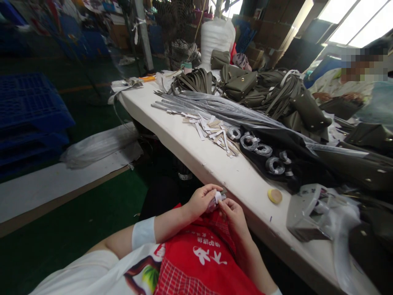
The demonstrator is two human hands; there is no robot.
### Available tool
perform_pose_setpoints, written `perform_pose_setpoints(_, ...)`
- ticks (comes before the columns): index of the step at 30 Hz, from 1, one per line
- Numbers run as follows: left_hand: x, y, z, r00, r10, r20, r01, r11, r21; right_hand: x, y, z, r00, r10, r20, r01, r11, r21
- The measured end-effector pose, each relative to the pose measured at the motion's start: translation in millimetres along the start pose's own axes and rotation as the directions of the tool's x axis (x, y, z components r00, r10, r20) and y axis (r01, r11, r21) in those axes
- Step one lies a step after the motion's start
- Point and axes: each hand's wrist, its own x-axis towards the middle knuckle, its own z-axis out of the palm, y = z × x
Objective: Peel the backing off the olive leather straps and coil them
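Close to my apron at the table's near edge, my left hand [202, 201] is closed around a small plastic-wrapped coiled strap [211, 205]. A white paper strip [218, 197] lies across the coil. My right hand [235, 215] pinches the strip against the coil's right side with thumb and fingertips. Both hands partly cover the coil, so its full shape is hidden. Beyond them on the table lie several finished-looking wrapped coils [249, 142] with white bands, beside a loose pile of white and tan paper strips [215, 131].
Long plastic-sleeved straps [196, 102] stretch along the white table [184, 143], with olive bags [241, 84] behind. A tape roll [274, 196] and a grey tape dispenser [307, 213] stand at right. Across the table, a person [340, 88] handles a bag. Blue pallets [30, 106] are stacked left.
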Motion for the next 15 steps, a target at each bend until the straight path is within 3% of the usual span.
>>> perform_pose_setpoints(4,-1.2,0.1,-0.5,0.998,0.056,-0.034,-0.051,0.988,0.147,0.8,0.0,0.2,1.000,0.000,0.027,0.000,1.000,0.014)
perform_pose_setpoints(7,-4.3,6.5,-0.9,0.983,0.162,-0.085,-0.137,0.959,0.246,-0.7,-2.0,-0.8,0.995,-0.026,0.099,0.021,0.999,0.049)
perform_pose_setpoints(11,-13.3,19.1,2.7,0.963,0.268,-0.031,-0.234,0.887,0.399,-3.1,-4.6,-0.2,0.986,-0.046,0.159,0.031,0.994,0.100)
perform_pose_setpoints(15,-22.0,24.9,8.4,0.910,0.412,0.037,-0.374,0.779,0.503,-2.9,-2.8,4.0,0.992,-0.087,0.093,0.074,0.988,0.137)
